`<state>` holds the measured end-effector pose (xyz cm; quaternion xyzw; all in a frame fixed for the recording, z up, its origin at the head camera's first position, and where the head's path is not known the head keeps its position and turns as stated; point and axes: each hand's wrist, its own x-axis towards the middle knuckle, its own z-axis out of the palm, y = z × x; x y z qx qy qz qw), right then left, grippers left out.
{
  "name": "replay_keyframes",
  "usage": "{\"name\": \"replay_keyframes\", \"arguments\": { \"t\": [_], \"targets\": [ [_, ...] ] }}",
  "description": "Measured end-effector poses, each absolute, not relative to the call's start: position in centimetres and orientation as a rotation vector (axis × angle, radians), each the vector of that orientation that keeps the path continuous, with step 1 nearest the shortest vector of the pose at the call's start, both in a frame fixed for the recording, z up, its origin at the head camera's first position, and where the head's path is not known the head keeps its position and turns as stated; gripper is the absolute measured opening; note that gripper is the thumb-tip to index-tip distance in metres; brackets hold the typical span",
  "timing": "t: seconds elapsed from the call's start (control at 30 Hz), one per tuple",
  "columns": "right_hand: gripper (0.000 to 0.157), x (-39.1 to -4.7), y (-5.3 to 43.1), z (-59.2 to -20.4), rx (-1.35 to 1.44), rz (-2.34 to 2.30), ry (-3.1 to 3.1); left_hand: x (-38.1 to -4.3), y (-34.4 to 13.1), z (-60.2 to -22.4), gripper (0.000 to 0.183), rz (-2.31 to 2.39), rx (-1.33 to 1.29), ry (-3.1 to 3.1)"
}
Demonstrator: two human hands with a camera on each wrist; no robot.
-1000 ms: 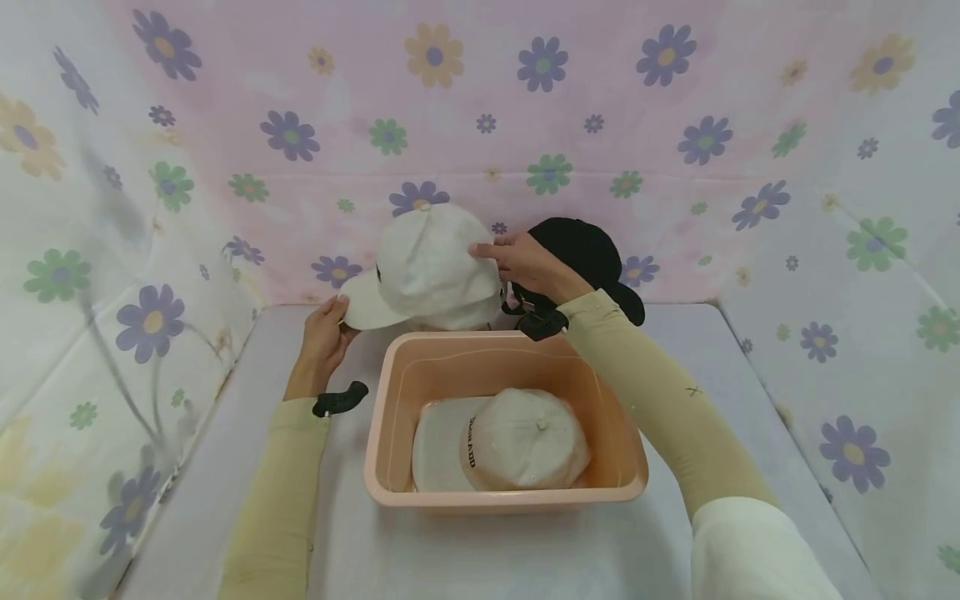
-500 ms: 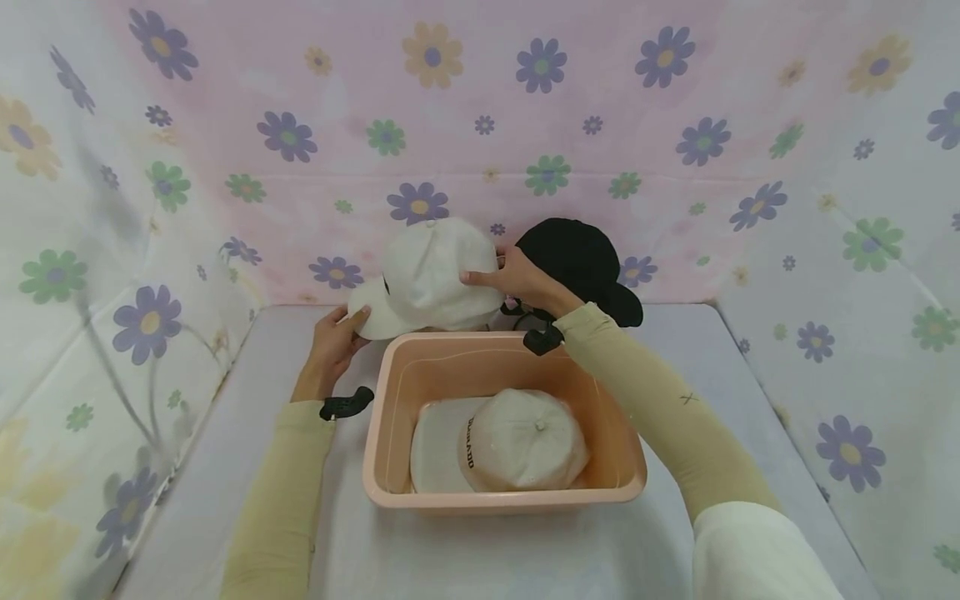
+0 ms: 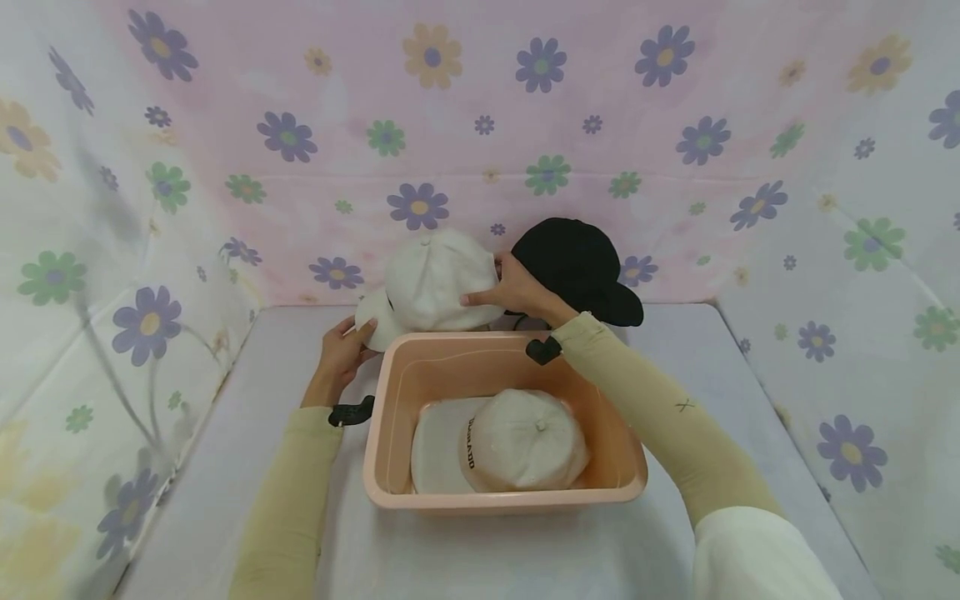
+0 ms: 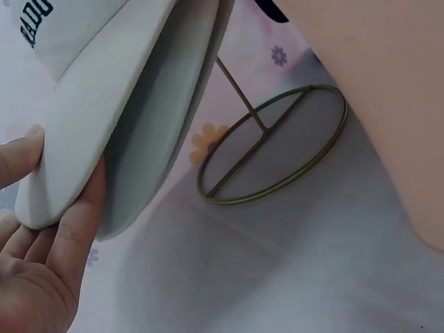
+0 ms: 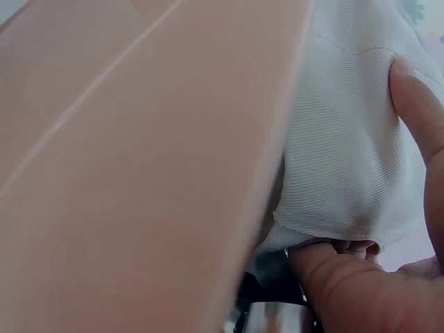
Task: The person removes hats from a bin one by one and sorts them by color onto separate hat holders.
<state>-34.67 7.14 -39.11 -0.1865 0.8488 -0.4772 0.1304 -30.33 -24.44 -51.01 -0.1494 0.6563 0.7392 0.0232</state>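
Note:
Behind the basin, a white baseball cap [image 3: 438, 279] is held by both hands, its brim to the left. My left hand [image 3: 343, 354] pinches the brim between thumb on top and fingers beneath. At the back edge of the crown, my right hand [image 3: 517, 287] grips with the thumb on the outside and fingers tucked under the rim. Directly below the held brim, the left wrist view has a second pale brim [image 4: 163, 125], over a metal wire stand [image 4: 267, 132] with an oval base. The basin hides the caps' lower part in the head view.
A peach plastic basin [image 3: 506, 500] stands in front, with a cream cap [image 3: 532, 442] lying inside, crown up. Close to my right hand is a black cap [image 3: 573, 267]. Flowered cloth walls [image 3: 480, 150] enclose the table [image 3: 285, 342] at the back and both sides.
The white cap has come down and slightly right in both hands, its brim now tilting lower. My right hand has lowered with it. The basin and the black cap stay put.

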Motion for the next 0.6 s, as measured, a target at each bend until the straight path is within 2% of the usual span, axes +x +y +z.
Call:
{"name": "replay_keyframes", "arguments": {
  "t": [0.07, 0.3, 0.6],
  "targets": [
    [0.072, -34.7, 7.1, -39.2, -0.563, -1.383, 2.478, -30.3, -24.4, -51.1, 0.068, 2.285, -0.449, 2.037],
    [0.090, -34.6, 7.0, -39.9, -0.533, -1.300, 2.553, -30.2, -24.2, -51.6, 0.070, 2.258, -0.396, 2.068],
    [0.097, -34.5, 6.6, -40.9, -0.558, -1.199, 2.636, -29.9, -23.8, -52.1, 0.073, 2.228, -0.350, 2.145]
  ]
}}
